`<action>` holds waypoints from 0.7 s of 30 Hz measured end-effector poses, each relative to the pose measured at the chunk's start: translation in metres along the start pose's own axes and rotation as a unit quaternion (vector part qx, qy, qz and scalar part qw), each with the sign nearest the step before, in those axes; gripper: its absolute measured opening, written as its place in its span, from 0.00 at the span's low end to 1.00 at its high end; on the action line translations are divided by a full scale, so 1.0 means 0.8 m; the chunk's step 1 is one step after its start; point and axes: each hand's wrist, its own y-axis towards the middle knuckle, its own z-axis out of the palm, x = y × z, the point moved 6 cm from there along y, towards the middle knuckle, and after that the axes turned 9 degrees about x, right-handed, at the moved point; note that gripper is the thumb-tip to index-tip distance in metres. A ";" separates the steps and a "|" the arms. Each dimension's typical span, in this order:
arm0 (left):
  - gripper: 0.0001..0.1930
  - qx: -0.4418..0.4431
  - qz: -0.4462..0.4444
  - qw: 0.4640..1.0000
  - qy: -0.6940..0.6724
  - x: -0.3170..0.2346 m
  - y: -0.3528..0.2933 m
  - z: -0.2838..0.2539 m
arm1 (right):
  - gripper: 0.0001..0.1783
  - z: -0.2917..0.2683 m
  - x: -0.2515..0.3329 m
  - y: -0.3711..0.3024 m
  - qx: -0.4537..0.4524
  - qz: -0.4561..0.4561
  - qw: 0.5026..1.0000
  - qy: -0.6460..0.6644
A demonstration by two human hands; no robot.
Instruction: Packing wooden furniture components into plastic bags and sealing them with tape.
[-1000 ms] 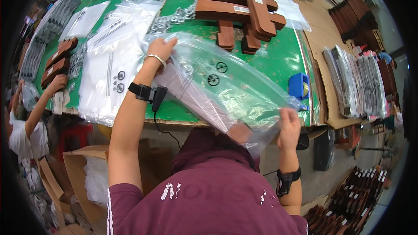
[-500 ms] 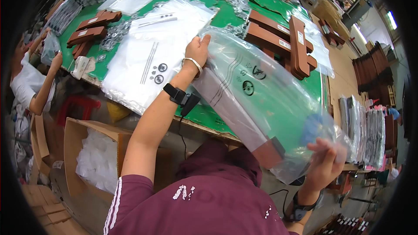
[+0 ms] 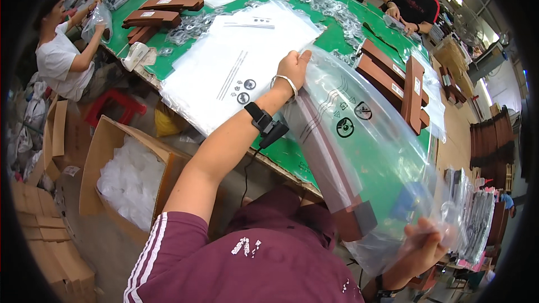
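Note:
A large clear plastic bag (image 3: 387, 151) with black printed symbols stretches between my two hands over the table's near edge. My left hand (image 3: 295, 72) is closed on its far left end, thumb up. At the near right end, my right hand (image 3: 422, 248) pinches the film, its fingers curled. Along the bag's left side, inside the film, lies a long brown piece (image 3: 343, 220) with a dark end block. It slants down toward me, and its upper part looks pale through the plastic. Just left of my left hand, a stack of flat printed bags (image 3: 196, 87) covers the table.
Brown pieces (image 3: 414, 92) lie stacked on the green table (image 3: 300, 160) at right, more at far left. Small bagged metal parts (image 3: 337, 14) are scattered between. A carton (image 3: 157, 182) of plastic stands at left. Two people work across the table and at left. Wrapped bundles (image 3: 474, 219) stand at right.
The view has swung left, so the scene sits further right. Both hands still hold the bag. My right hand and the bag's near end are a little lower.

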 end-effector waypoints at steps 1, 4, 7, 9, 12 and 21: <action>0.29 -0.002 0.000 1.000 0.001 0.000 0.004 0.000 | 0.18 0.000 -0.003 -0.004 0.021 0.001 1.000 0.020; 0.28 0.012 0.032 0.993 0.109 -0.008 0.022 -0.006 | 0.17 -0.006 -0.026 -0.010 0.043 0.030 0.998 0.029; 0.27 0.111 0.016 0.970 0.217 -0.021 0.043 0.013 | 0.14 -0.012 -0.073 -0.030 0.002 0.176 0.974 0.145; 0.28 0.204 -0.019 0.929 0.308 -0.021 0.053 0.037 | 0.11 -0.023 -0.131 -0.038 -0.010 0.203 0.958 0.203; 0.29 0.276 -0.056 0.883 0.375 -0.003 0.049 0.077 | 0.08 -0.031 -0.202 -0.061 -0.064 0.287 0.910 0.292; 0.31 0.298 0.098 0.885 0.343 -0.023 0.041 0.089 | 0.07 -0.041 -0.274 -0.085 -0.087 0.387 0.851 0.343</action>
